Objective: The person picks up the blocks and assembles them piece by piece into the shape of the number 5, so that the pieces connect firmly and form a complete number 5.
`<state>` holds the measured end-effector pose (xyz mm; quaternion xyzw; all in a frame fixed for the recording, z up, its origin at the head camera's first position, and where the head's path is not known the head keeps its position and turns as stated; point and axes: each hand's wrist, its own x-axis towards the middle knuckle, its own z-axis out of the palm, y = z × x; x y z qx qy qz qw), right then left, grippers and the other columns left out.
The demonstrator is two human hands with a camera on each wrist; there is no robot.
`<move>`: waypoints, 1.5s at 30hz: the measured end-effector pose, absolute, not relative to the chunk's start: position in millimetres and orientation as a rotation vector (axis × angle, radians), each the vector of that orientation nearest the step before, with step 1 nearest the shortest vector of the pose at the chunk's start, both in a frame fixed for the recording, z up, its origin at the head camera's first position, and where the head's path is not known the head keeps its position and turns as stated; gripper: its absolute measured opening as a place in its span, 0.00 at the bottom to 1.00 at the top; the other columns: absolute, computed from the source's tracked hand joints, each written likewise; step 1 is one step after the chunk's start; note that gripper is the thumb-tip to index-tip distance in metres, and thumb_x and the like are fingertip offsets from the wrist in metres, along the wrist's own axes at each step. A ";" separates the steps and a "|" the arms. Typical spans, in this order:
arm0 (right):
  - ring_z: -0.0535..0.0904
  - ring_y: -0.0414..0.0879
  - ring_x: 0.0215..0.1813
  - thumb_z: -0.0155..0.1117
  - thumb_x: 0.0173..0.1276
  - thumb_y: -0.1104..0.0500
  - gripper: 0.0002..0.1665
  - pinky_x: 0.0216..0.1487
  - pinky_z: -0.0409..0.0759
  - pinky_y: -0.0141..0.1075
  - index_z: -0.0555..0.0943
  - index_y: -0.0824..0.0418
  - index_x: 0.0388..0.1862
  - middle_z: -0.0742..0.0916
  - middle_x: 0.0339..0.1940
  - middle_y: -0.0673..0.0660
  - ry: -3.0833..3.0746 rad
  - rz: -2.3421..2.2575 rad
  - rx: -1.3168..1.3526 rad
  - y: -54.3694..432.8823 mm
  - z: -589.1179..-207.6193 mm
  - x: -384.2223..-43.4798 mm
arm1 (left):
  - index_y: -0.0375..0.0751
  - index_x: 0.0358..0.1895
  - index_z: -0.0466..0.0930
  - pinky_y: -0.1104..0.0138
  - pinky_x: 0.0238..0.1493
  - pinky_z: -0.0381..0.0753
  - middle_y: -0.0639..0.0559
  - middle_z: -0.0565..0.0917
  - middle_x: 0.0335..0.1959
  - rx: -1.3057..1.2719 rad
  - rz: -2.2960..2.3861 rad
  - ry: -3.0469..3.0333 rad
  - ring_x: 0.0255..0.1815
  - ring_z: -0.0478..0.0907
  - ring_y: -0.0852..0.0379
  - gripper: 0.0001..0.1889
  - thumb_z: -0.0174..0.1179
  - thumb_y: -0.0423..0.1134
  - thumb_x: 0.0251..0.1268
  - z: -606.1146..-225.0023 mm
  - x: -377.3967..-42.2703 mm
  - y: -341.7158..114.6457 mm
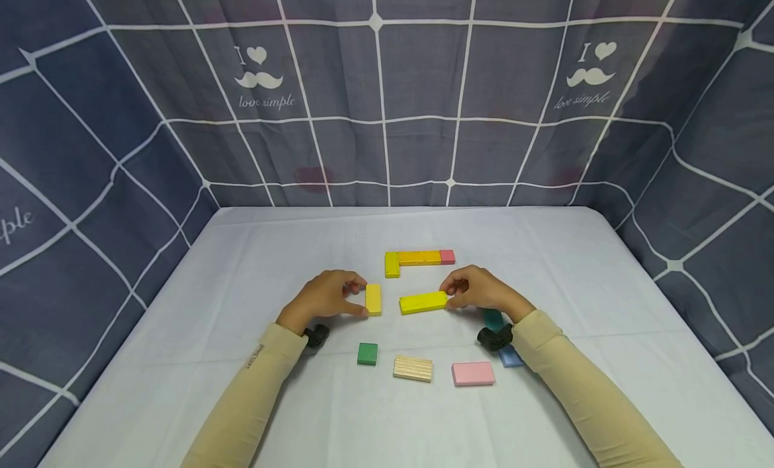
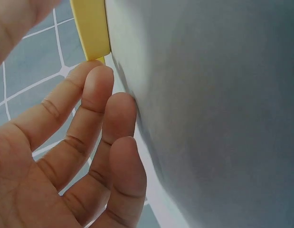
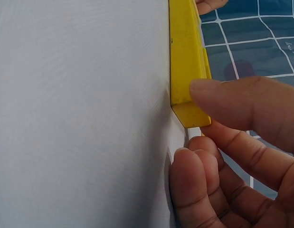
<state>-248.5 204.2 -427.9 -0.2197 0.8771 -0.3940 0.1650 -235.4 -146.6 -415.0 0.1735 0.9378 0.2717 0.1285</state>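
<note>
My left hand (image 1: 326, 295) pinches a short yellow block (image 1: 373, 300) between thumb and fingers, its long side pointing away from me. In the left wrist view, the index fingertip meets one end of this block (image 2: 92, 33) while the other fingers curve loosely below. The right hand (image 1: 479, 288) pinches the right end of a longer yellow block (image 1: 423, 303), which lies slightly slanted on the table. Thumb and index finger grip that block's end (image 3: 187, 61) in the right wrist view. A gap separates the two held blocks.
Behind the hands, a yellow upright block (image 1: 392, 265), a long yellow block (image 1: 420, 258) and a pink-red block (image 1: 447, 257) join in an angled row. Nearer lie a green block (image 1: 367, 354), a ridged tan block (image 1: 413, 368) and a pink block (image 1: 473, 374). Teal (image 1: 492, 319) and blue (image 1: 510, 356) blocks are partly hidden.
</note>
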 end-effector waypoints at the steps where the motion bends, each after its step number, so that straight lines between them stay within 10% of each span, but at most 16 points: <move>1: 0.77 0.46 0.38 0.79 0.64 0.67 0.14 0.40 0.78 0.32 0.89 0.68 0.48 0.86 0.37 0.52 2.501 -1.124 -0.610 204.2 -428.1 -248.6 | 0.41 0.61 0.87 0.54 0.57 0.80 0.53 0.87 0.47 0.504 0.784 2.728 0.47 0.79 0.53 0.30 0.85 0.46 0.56 -415.1 -235.7 -145.8; 45: 0.78 0.47 0.39 0.78 0.65 0.68 0.15 0.39 0.79 0.31 0.88 0.70 0.50 0.85 0.37 0.54 2.490 -1.165 -0.533 211.1 -429.1 -249.7 | 0.45 0.64 0.87 0.57 0.54 0.78 0.55 0.86 0.46 0.448 0.738 2.753 0.46 0.78 0.54 0.30 0.84 0.48 0.58 -415.7 -248.1 -112.2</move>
